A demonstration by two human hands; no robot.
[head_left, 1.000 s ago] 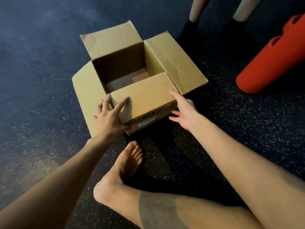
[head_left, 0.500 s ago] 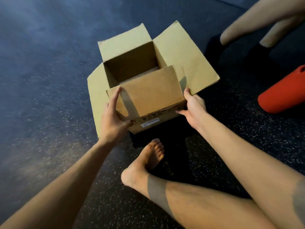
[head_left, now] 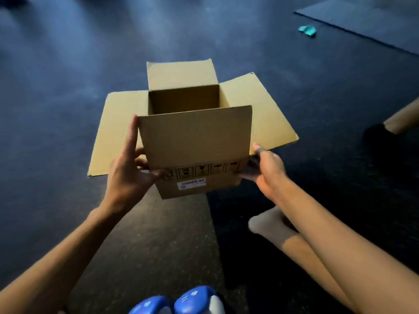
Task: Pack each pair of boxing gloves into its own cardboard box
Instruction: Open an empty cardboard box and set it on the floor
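Head view: cardboard box (head_left: 217, 186) squared up, gloves come into sight

Half a second ago the box sat skewed, one corner toward me. Now its labelled face looks straight at me at 12 o'clock, drawn closer. My left hand (head_left: 129, 171) grips its 9 o'clock side, thumb pressed on the printed front, index finger straight up along the near flap (head_left: 195, 137). My right hand (head_left: 266, 168) grips the 3 o'clock corner, thumb up, fingers curled behind. That flap stands upright between them and the other three lie spread. Whether the base touches the floor (head_left: 56, 109) I cannot tell. Blue boxing gloves (head_left: 179, 300) have come into view at 6 o'clock, side by side, well apart from the box. What I see of the inside holds nothing, so I judge this pair goes in next.
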